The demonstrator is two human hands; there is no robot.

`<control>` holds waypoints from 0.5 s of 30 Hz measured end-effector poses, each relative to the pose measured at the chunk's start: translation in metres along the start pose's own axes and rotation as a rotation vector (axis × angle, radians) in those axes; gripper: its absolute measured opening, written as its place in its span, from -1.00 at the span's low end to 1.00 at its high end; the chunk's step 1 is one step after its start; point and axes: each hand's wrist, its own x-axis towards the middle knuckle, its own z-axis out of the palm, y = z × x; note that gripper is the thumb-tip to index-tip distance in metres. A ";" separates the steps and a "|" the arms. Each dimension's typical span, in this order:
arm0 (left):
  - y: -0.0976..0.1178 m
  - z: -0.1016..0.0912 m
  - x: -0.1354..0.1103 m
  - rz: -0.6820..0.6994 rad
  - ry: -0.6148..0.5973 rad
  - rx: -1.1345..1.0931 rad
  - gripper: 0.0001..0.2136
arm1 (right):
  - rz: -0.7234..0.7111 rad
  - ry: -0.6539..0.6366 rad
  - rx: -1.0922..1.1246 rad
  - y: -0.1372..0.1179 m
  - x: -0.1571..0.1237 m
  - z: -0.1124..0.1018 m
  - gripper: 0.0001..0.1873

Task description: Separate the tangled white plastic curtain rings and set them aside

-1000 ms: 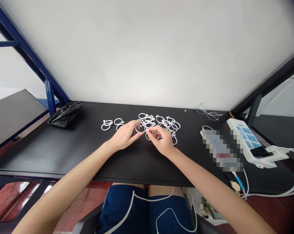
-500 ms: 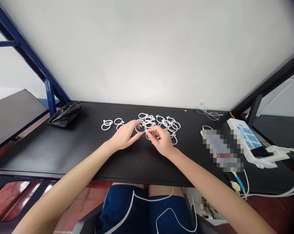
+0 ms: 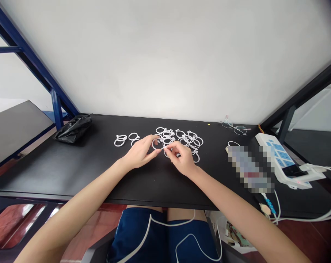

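Between my two hands is a white curtain ring (image 3: 153, 145), held just over the black table. My left hand (image 3: 139, 151) curves around its left side, with thumb and fingertips on the ring. My right hand (image 3: 182, 157) pinches the ring's right side, where a small part is mostly covered by the fingertips. Several more white curtain rings (image 3: 191, 139) lie in a loose, overlapping pile behind and beside my right hand. Left of my left hand, a pair of linked-looking rings (image 3: 120, 140) lies apart, and other rings (image 3: 133, 136) are partly hidden behind that hand.
On the black table (image 3: 72, 171) a crumpled black plastic bag (image 3: 73, 128) lies at the far left. Eyeglasses (image 3: 238, 128) rest near the wall. A blurred-out phone-like object (image 3: 249, 170) with a cable and a white power strip (image 3: 280, 157) occupy the right side.
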 end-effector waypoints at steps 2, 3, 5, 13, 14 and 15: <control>0.000 0.000 0.000 0.003 0.003 0.000 -0.68 | 0.001 0.000 -0.004 0.000 0.000 0.000 -0.88; 0.000 0.000 0.000 0.005 0.005 0.001 -0.68 | 0.001 0.000 -0.006 0.000 0.000 0.000 -0.88; 0.000 -0.001 0.000 0.008 0.008 0.004 -0.68 | 0.002 -0.001 -0.008 -0.001 0.000 0.000 -0.88; 0.000 0.001 0.000 0.062 -0.022 0.019 -0.61 | -0.015 -0.106 0.015 -0.002 0.000 0.000 -0.89; 0.000 0.001 0.000 0.076 -0.025 0.019 -0.62 | -0.018 -0.120 0.020 -0.002 0.000 0.000 -0.90; 0.000 0.001 0.000 0.085 -0.023 0.018 -0.64 | -0.021 -0.128 0.023 -0.001 0.000 0.000 -0.90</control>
